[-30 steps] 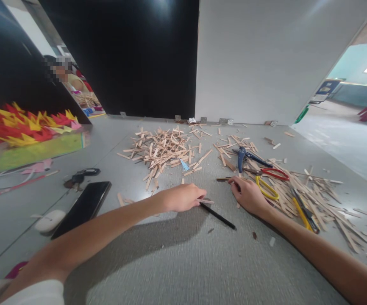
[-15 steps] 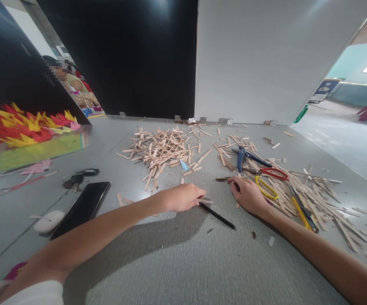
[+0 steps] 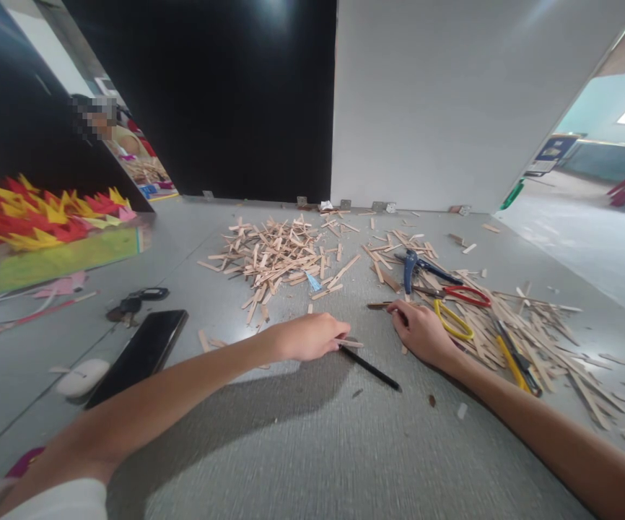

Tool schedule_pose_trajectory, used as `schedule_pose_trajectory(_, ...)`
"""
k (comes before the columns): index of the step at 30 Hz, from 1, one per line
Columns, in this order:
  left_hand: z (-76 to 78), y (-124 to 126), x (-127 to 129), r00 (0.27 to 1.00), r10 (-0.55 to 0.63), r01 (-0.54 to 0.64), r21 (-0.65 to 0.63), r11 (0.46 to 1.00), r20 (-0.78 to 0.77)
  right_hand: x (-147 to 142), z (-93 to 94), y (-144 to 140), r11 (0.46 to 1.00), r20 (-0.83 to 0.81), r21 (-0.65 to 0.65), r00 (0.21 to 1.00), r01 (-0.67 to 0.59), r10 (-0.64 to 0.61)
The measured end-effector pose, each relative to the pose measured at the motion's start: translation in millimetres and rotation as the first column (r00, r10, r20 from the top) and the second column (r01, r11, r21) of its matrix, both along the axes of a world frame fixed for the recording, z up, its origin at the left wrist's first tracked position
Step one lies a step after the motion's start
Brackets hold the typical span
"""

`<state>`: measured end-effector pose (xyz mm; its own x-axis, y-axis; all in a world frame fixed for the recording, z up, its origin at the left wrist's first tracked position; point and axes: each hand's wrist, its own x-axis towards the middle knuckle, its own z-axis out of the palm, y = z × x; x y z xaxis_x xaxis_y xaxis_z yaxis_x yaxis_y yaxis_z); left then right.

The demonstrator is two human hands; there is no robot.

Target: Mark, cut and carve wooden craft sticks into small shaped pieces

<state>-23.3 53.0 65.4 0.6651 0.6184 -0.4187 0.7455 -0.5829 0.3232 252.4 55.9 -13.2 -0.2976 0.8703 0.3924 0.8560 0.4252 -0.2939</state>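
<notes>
My left hand [image 3: 307,336] rests on the grey floor [image 3: 302,448], its fingertips pinching a short wooden stick [image 3: 351,343] that lies flat. A black pencil [image 3: 371,369] lies just to the right of that hand, angled toward me. My right hand [image 3: 424,331] lies a little further right, fingers curled around a thin brown stick [image 3: 380,305] that points left. Yellow-handled scissors [image 3: 454,321] touch the right hand's far side. A heap of cut wooden sticks [image 3: 274,256] lies beyond the left hand.
More sticks [image 3: 540,339], red-handled scissors [image 3: 467,295], blue pliers [image 3: 415,266] and a yellow cutter [image 3: 515,365] are scattered at the right. A black phone [image 3: 142,354], a white mouse [image 3: 82,378] and keys [image 3: 136,300] lie left. Red and yellow paper shapes [image 3: 42,217] sit far left. A white wall board [image 3: 453,108] stands behind.
</notes>
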Motion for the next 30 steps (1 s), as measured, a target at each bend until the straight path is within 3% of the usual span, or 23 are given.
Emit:
schedule_pose_trajectory(20, -2.3, 0.6, -1.2, 1.000, -0.003, 0.003, 0.011, 1.000, 0.013, -0.4, 0.7, -0.3, 1.000, -0.009, 0.000, 1.000, -0.002, 0.002)
schedule_pose_trajectory(30, -1.3, 7.5, -6.4, 0.988, 0.043, -0.058, 0.094, 0.994, 0.150, -0.3, -2.1, 0.2, 1.000, -0.004, -0.010, 1.000, 0.004, -0.004)
